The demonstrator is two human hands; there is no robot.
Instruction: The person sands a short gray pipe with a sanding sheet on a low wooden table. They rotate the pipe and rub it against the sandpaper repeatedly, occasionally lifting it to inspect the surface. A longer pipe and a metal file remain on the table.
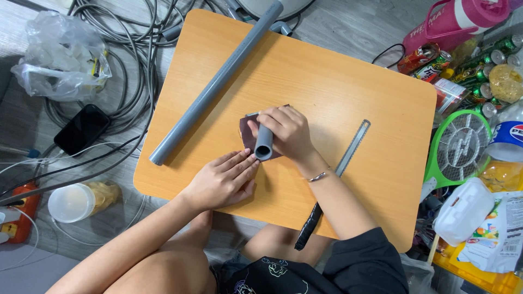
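Wooden table [348,81] – right hand [289,133] clamps short grey pipe [263,142] on sandpaper [248,133], left hand [223,182] flat

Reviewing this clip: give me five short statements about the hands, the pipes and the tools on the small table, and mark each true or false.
1. The right hand grips a short grey pipe piece stood on end. True.
2. The left hand holds the long grey pipe. False: it lies flat on the table, fingertips pressing the dark sheet under the short piece; the long pipe lies untouched, diagonal across the table.
3. A hacksaw blade with a black taped handle lies to the right of the right forearm. True.
4. The table is round and white. False: it is a rounded rectangle in orange-brown wood finish.
5. A black phone lies on the floor left of the table. True.
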